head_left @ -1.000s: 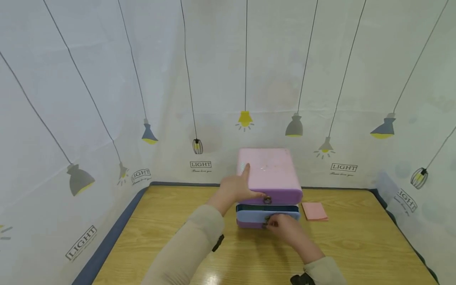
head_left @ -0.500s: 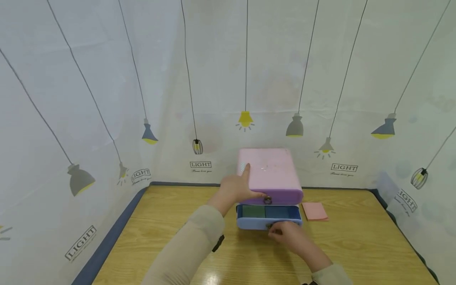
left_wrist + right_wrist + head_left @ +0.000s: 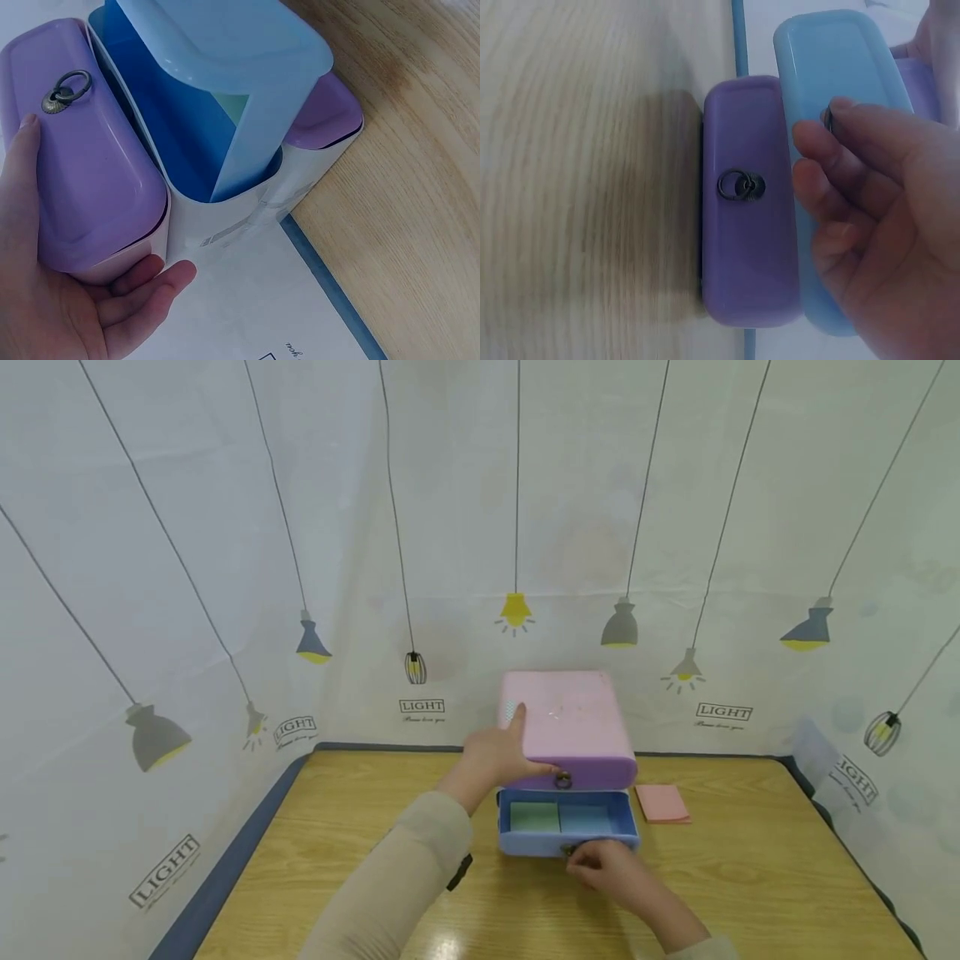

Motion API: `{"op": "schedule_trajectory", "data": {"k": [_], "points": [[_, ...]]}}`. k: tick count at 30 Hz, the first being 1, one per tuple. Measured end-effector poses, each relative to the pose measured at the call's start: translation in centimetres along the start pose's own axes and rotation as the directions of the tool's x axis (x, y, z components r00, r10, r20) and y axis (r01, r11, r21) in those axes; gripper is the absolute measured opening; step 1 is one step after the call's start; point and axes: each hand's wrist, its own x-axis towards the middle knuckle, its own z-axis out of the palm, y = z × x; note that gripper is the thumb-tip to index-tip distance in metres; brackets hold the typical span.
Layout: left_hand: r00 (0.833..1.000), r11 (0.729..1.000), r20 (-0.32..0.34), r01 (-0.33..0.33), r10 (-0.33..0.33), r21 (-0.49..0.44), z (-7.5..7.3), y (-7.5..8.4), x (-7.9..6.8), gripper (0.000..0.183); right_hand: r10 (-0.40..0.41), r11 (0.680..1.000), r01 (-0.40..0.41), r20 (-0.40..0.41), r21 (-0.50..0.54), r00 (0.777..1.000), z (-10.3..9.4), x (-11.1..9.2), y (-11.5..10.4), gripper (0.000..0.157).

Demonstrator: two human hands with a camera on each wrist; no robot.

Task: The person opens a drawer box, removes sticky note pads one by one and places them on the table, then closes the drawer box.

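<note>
A small drawer cabinet with a pink top stands at the back of the table. Its middle, light blue drawer is pulled out. A green square lies in the drawer's left compartment; the right one shows blue. My right hand pinches the ring pull on the blue drawer's front. My left hand rests on the cabinet's upper left corner, thumb flat on the purple top drawer beside its ring, one finger straight along the top, the others loosely bent by the side.
A pink sticky-note pad lies on the wooden table right of the cabinet. A purple bottom drawer with a ring is closed below the blue one. Lamp-printed cloth hangs close behind.
My right hand has drawn the blue drawer out toward me by its ring, uncovering the green and blue compartments. The left hand stays in place on the cabinet.
</note>
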Motion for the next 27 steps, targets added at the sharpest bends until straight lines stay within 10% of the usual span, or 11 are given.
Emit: {"op": "schedule_trajectory", "data": {"k": [27], "points": [[1.000,0.999,-0.012,-0.001,0.002,0.043,0.3,0.0,0.2,0.128,-0.144,0.977,0.144,0.014,-0.156,0.989,-0.4,-2.0,-1.5,0.005]]}}
